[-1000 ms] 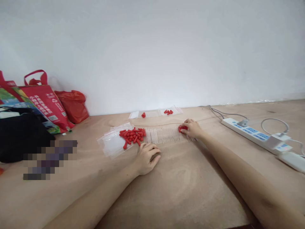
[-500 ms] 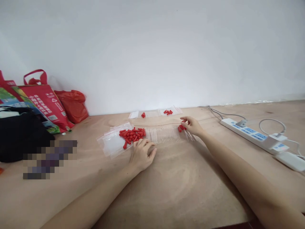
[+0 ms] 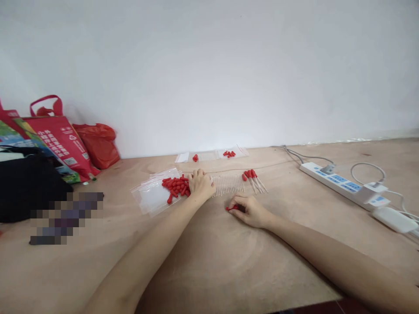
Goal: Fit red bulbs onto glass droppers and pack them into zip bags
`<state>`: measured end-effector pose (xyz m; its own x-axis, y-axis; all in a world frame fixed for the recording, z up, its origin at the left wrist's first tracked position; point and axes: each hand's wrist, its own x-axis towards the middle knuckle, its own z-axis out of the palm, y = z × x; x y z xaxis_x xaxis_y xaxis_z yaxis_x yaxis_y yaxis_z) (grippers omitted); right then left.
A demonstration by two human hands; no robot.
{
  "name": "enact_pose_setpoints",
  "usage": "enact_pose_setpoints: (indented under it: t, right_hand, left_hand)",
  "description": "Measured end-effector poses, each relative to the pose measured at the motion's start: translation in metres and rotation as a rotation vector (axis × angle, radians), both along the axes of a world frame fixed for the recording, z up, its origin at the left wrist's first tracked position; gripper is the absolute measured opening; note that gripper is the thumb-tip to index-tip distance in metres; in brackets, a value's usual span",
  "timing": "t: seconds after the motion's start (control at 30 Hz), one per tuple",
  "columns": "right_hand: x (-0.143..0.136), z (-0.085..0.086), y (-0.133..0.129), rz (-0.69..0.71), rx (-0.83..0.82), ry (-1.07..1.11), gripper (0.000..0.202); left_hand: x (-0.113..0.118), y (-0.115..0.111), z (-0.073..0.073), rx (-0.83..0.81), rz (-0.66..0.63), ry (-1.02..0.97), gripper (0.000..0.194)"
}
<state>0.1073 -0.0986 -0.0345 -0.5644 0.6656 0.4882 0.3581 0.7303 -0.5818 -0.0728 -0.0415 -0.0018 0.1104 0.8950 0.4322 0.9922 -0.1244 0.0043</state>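
Note:
My right hand (image 3: 250, 211) is closed in a pinch around a red rubber dropper bulb (image 3: 232, 208), just above the wooden table. My left hand (image 3: 202, 185) reaches over the left end of a row of thin clear tubes (image 3: 228, 185). Its fingers curl downward, and what they grip, if anything, is hidden. Left of it lies a pile of red rubber bulbs (image 3: 173, 186), partly covered by the hand. Beyond my right hand, several tubes fitted with red bulbs (image 3: 252, 174) lie side by side.
Clear zip bags (image 3: 149, 196) lie left of the pile. Near the wall sit more bags (image 3: 236, 151) with a few red bulbs and tubes. A white power strip (image 3: 340, 183) with cables stands right. Red bags (image 3: 100, 146) and a black bag (image 3: 29, 192) are at left.
My right hand has left the group of fitted tubes and come nearer and leftward, now with a red bulb in its fingers. My left hand has moved forward over the tubes' left end.

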Motion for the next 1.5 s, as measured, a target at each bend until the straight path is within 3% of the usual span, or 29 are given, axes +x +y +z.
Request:
enact_pose_setpoints:
  t: [0.33, 0.6, 0.8, 0.9, 1.0, 1.1, 1.2, 1.5]
  right_hand:
    - [-0.002, 0.000, 0.002, -0.003, 0.087, -0.060, 0.009]
    - [-0.002, -0.002, 0.002, -0.011, 0.113, -0.101, 0.017]
    - [-0.001, -0.003, 0.003, -0.033, 0.143, -0.121, 0.020]
    - [-0.001, -0.004, 0.005, -0.076, 0.147, -0.082, 0.020]
    - [-0.002, -0.005, 0.008, -0.150, 0.146, -0.040, 0.019]
    - [-0.005, -0.007, 0.010, -0.205, 0.134, -0.032, 0.016]
    - [-0.007, -0.009, 0.010, -0.220, 0.118, -0.046, 0.014]
    - [-0.012, -0.008, 0.008, -0.147, 0.104, -0.084, 0.019]
  left_hand:
    - [0.019, 0.013, 0.004, -0.127, 0.143, 0.052, 0.036]
    - [0.028, 0.024, 0.003, -0.171, 0.188, 0.013, 0.027]
    - [0.027, 0.002, 0.020, -0.125, 0.018, -0.040, 0.024]
    - [0.009, -0.023, 0.023, -0.124, -0.187, -0.054, 0.017]
    - [-0.017, -0.045, 0.011, -0.044, -0.501, -0.083, 0.014]
    - [-0.038, -0.059, -0.006, -0.016, -0.574, -0.100, 0.015]
    - [-0.044, -0.064, -0.018, 0.010, -0.562, -0.183, 0.019]
    - [-0.039, -0.063, -0.019, -0.022, -0.597, -0.222, 0.017]
